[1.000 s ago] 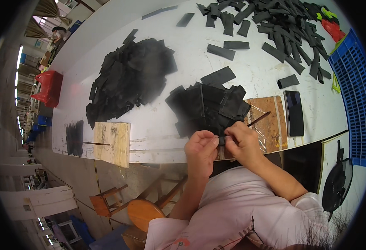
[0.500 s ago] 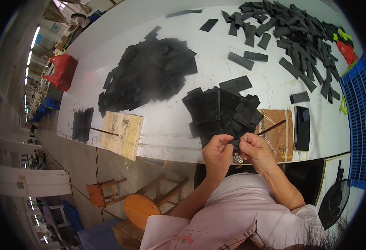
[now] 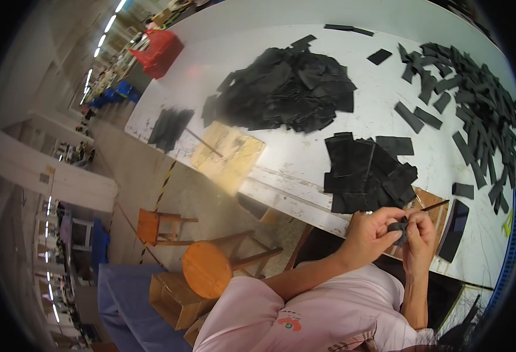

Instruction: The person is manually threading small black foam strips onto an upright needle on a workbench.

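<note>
Between my two hands is a small black fabric piece (image 3: 398, 232), bent and bunched up. My left hand (image 3: 368, 239) pinches it between thumb and fingers from one side. From the other side my right hand (image 3: 418, 236) grips it with the fingertips drawn together. Just beyond the hands lies a loose heap of flat black fabric pieces (image 3: 363, 173). A brown wooden board (image 3: 427, 199) with a thin dark stick (image 3: 435, 205) over it is partly hidden behind my right hand.
A large pile of black pieces (image 3: 287, 88) covers the table's far middle. Narrow black strips (image 3: 481, 100) are heaped at right, beside a blue crate (image 3: 507, 258). Nearby lies a black phone (image 3: 454, 230). At left are a pale wooden block (image 3: 230, 157) and a red bag (image 3: 158, 53).
The view has swung, so the table appears shifted and tilted. My hands have come together in front of me, with the black piece now more bent up between the fingers.
</note>
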Demonstrator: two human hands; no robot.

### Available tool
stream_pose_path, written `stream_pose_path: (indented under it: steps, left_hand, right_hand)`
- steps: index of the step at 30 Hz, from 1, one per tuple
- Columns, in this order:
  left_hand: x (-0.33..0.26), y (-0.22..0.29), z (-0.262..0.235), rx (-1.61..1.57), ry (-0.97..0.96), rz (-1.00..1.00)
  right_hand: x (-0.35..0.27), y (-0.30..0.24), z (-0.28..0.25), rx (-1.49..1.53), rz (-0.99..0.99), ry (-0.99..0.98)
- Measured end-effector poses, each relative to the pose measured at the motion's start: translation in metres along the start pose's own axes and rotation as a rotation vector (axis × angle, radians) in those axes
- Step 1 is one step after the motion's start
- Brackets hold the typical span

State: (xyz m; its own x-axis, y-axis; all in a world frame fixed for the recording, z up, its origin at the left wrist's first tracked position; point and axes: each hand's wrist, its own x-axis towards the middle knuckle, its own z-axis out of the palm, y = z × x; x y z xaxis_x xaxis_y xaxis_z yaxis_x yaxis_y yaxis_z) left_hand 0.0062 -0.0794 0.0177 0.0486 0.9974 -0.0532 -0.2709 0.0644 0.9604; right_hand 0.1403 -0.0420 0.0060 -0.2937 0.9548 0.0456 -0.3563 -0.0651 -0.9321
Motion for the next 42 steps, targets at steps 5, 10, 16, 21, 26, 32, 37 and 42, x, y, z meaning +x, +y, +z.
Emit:
stream_pose_path:
  steps: [5,10,16,21,26,32,37,42]
  left_hand:
    - [0.002,0.011,0.018,0.232,0.234,0.283]
    - [0.007,0.012,0.017,-0.122,0.065,-0.023]
    - [0.024,0.03,0.029,-0.693,-0.185,-0.152]
    - [0.029,0.071,0.036,-1.075,-0.708,-0.159]
    - [0.064,0.039,0.024,-1.224,-0.408,-0.288]
    - [0.076,-0.013,0.019,-1.122,-0.084,-0.461]
    - [0.065,0.025,0.038,-1.122,-0.22,-0.302]
    - [0.06,-0.007,0.038,-0.009,-0.002,0.47]
  right_hand:
    - [-0.001,-0.025,0.012,-0.462,-0.252,-0.009]
    - [-0.002,-0.034,0.011,-0.599,-0.26,0.072]
    - [-0.002,-0.066,0.006,-0.422,-0.144,0.06]
    - [0.012,-0.102,0.014,-0.425,-0.211,0.063]
    - [0.045,-0.071,-0.014,-0.195,0.082,-0.001]
    - [0.042,-0.03,-0.033,0.033,0.225,0.053]
    - [0.052,-0.053,-0.031,-0.055,0.039,0.046]
    - [0.055,-0.047,-0.018,-0.177,0.221,-0.128]
